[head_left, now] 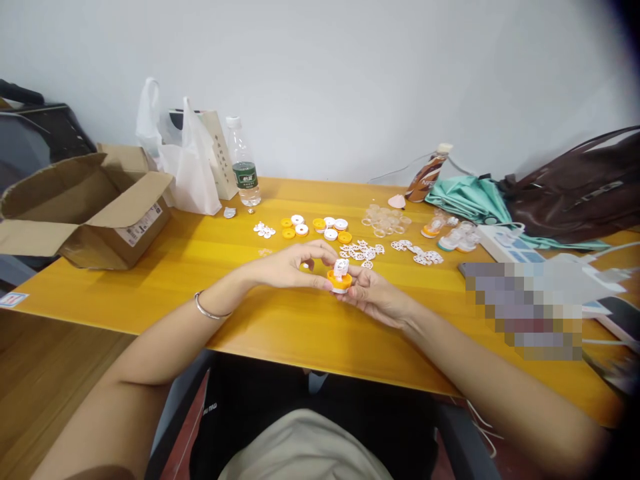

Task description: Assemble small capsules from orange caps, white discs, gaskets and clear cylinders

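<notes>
Between my two hands, just above the table, is a small toy (341,281) with a round orange-and-white base and a white latticed piece upright on top. My right hand (376,297) grips the base from the right, thumb in front and fingers behind and below. From the left, my left hand (300,265) has its thumb against the orange rim, its fingers arched behind the white piece. Behind them lie white latticed discs (361,251), more latticed pieces (417,252), orange and white round bases (331,227), small white parts (264,230) and clear rings (385,220).
An open cardboard box (107,217) stands at the left, beside a white plastic bag (193,167) and a water bottle (243,163). Similar toys with clear covers (457,237), a brown drink bottle (429,175), a teal folded cloth item (467,200), a power strip (505,245) and a dark bag (575,183) are at the right.
</notes>
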Motion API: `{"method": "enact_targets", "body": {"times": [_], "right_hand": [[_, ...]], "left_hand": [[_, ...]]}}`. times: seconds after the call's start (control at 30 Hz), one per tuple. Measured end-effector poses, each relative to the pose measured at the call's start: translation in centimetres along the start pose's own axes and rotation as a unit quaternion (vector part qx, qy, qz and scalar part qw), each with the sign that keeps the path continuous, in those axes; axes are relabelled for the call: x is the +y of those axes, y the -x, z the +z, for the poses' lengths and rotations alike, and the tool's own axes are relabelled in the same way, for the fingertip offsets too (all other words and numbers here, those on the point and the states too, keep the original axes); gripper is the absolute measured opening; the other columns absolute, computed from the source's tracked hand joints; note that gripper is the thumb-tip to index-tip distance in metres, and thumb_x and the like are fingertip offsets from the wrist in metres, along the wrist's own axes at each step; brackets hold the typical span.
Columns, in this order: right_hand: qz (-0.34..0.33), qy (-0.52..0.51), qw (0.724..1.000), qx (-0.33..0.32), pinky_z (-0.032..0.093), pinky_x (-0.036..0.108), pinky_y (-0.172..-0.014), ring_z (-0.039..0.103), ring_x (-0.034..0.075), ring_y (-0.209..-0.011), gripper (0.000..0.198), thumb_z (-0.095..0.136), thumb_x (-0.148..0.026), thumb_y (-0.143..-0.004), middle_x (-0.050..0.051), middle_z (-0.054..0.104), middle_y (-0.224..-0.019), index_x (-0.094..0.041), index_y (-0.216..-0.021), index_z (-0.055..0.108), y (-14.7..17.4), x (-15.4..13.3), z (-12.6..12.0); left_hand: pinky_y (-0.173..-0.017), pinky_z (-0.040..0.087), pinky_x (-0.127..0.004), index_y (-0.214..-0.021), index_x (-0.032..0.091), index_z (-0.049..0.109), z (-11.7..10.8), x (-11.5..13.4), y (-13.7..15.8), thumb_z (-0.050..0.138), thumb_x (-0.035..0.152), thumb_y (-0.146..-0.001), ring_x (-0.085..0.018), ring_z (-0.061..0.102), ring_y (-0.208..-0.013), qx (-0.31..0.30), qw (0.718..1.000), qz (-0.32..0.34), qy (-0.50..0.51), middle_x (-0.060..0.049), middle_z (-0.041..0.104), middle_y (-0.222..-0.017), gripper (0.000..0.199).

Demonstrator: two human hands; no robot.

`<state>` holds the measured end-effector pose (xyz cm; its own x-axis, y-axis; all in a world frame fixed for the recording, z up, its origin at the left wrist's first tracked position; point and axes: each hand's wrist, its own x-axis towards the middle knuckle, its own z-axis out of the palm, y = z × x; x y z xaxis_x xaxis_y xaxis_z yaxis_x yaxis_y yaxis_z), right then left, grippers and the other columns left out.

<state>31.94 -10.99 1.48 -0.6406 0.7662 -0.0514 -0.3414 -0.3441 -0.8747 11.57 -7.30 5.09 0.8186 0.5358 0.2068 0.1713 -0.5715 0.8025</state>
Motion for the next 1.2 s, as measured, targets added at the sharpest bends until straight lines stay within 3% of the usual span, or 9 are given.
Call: {"method": "enact_targets", "body": {"times": [0.3,0.5,0.73,0.93,1.2], "right_hand": [[-0.015,0.04,0.999,0.026,0.046,0.017,-0.068,0.06,0.006,-0.068,0.036,0.078,-0.014,-0.061,-0.002,0.068,-0.079,-0.02,-0.094,0.069,0.0,0.0,0.6],[0.016,0.051,0.997,0.047,0.047,0.018,-0.067,0.061,0.006,-0.065,0.028,0.078,-0.018,-0.061,0.0,0.069,-0.076,-0.017,-0.087,0.069,-0.1,0.5,0.0],[-0.024,0.066,0.996,0.059,0.048,0.022,-0.072,0.062,0.009,-0.07,0.033,0.077,-0.015,-0.061,0.0,0.069,-0.079,-0.018,-0.093,0.068,-0.4,1.3,-0.1],[-0.064,0.067,0.992,0.084,0.047,0.02,-0.072,0.061,0.008,-0.072,0.034,0.076,-0.017,-0.063,0.0,0.069,-0.082,-0.019,-0.095,0.067,-0.6,1.7,0.0],[-0.075,0.074,0.994,0.041,0.051,0.023,-0.072,0.062,0.01,-0.068,0.028,0.078,-0.024,-0.061,0.0,0.067,-0.077,-0.018,-0.087,0.068,-0.2,1.4,0.6]], "left_hand": [[-0.077,0.037,-0.028,-0.097,0.019,0.061,0.1,0.1,0.0,0.066,0.03,-0.074,-0.016,0.048,-0.096,0.0,1.0,-0.015,0.0,-0.005,0.051,-0.108,0.026],[-0.075,0.037,-0.026,-0.092,0.017,0.06,0.3,-0.6,-0.1,0.07,0.031,-0.07,-0.014,0.049,-0.09,0.013,1.0,-0.019,-0.002,-0.004,0.053,-0.1,0.028],[-0.081,0.037,-0.029,-0.089,0.016,0.059,0.7,-1.3,-0.3,0.073,0.029,-0.066,-0.014,0.051,-0.089,0.026,0.997,-0.063,0.036,-0.003,0.057,-0.095,0.03],[-0.075,0.04,-0.027,-0.086,0.015,0.055,1.3,-1.3,-0.4,0.075,0.026,-0.062,-0.013,0.053,-0.083,0.069,0.988,-0.087,0.103,-0.002,0.058,-0.091,0.033],[-0.08,0.043,-0.03,-0.092,0.017,0.06,1.0,-1.3,-0.3,0.073,0.023,-0.066,-0.015,0.052,-0.093,0.009,0.983,-0.045,0.18,-0.005,0.054,-0.102,0.03]]}}
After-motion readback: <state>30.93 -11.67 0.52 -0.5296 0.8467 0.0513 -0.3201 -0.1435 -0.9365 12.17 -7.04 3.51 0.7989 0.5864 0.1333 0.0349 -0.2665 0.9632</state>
